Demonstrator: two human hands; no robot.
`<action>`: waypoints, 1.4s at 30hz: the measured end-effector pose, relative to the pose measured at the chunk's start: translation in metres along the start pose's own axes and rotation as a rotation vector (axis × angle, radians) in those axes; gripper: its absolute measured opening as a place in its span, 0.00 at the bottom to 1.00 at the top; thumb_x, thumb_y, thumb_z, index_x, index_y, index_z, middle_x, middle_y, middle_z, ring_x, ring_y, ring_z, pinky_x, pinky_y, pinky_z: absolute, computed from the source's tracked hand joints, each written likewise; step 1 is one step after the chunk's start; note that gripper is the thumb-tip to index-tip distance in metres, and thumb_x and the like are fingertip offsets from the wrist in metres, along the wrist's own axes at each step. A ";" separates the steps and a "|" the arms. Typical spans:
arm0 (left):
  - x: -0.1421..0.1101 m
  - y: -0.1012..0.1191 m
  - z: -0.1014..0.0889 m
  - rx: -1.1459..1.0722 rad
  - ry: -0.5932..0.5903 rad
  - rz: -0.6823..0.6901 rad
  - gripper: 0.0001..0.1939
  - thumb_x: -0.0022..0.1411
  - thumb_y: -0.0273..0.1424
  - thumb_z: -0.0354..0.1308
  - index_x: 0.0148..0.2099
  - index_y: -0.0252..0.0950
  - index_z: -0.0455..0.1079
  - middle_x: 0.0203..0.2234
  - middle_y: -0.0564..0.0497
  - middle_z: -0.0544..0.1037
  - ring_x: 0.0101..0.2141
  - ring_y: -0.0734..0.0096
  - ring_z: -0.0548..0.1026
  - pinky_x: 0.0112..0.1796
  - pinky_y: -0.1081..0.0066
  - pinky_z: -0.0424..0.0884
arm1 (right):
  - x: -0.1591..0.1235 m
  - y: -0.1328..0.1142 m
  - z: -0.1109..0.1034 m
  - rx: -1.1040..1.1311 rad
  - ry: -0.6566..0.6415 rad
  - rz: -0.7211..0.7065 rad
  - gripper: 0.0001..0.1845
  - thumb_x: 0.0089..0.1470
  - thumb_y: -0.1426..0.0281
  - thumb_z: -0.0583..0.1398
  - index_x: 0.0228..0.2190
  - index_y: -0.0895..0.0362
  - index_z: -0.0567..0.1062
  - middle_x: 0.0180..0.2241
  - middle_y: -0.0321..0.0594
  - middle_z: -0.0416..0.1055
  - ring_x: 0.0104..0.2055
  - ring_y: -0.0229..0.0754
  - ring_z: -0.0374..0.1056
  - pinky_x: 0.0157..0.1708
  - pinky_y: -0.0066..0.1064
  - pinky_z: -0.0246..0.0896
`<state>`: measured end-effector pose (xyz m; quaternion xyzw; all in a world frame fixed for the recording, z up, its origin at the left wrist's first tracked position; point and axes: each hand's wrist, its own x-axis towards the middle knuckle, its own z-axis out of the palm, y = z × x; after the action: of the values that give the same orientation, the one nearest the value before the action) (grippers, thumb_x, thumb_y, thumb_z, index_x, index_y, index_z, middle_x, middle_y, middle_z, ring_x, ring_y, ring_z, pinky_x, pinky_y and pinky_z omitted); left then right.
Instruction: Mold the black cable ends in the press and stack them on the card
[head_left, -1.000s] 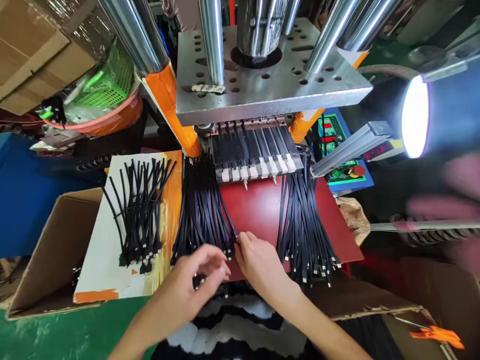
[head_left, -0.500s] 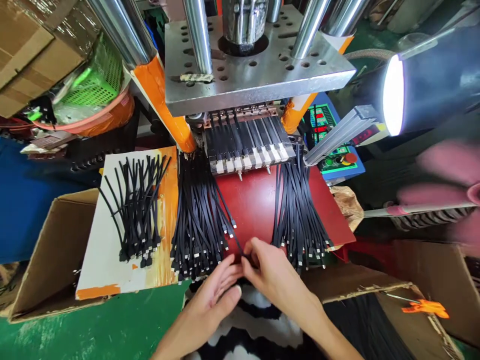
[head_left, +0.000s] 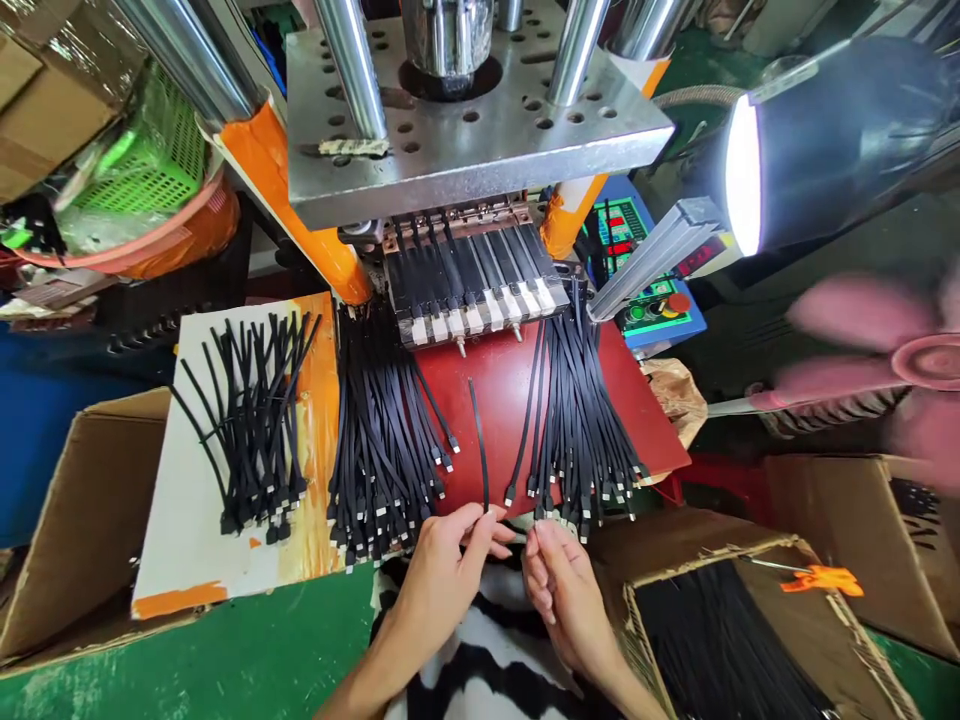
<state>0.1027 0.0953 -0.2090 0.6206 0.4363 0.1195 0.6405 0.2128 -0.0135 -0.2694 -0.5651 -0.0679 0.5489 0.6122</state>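
Observation:
My left hand [head_left: 448, 562] is closed near the front edge of the red board [head_left: 502, 400], pinching a single black flat cable [head_left: 480, 440]. The cable's free end points away from me over the board. Just to the right, my right hand [head_left: 562, 575] has thumb and fingers pinched together; whatever is between them is too small to make out. A fan of black cables with small metal plugs [head_left: 390, 430] lies left of my hands, and another bundle of cables [head_left: 574, 410] lies to the right. One cable of the right bundle slants out towards my fingertips.
Beyond the board stands a press with a thick steel plate [head_left: 480, 165] above a mould block [head_left: 480, 280] holding several cables. A white board [head_left: 172, 480] with more cables is at left. A lamp [head_left: 742, 175], control box [head_left: 652, 270], pink fan [head_left: 855, 330] and cardboard box [head_left: 750, 530] stand right.
My hands have moved apart, the right one shifting rightwards. The single cable is now in my left hand's pinch, with its length showing on the board. The whole view has shifted slightly.

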 end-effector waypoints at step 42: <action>0.046 0.103 -0.042 -0.004 -0.108 0.438 0.12 0.70 0.39 0.69 0.38 0.38 0.87 0.29 0.51 0.81 0.26 0.76 0.74 0.30 0.76 0.70 | 0.047 -0.113 0.012 -0.495 -0.322 -1.029 0.08 0.68 0.72 0.65 0.44 0.51 0.84 0.32 0.36 0.77 0.31 0.38 0.73 0.31 0.28 0.69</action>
<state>0.1404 0.1775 -0.1289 0.7047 0.2561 0.2232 0.6228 0.2899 0.0566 -0.2038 -0.4952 -0.5513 0.2280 0.6316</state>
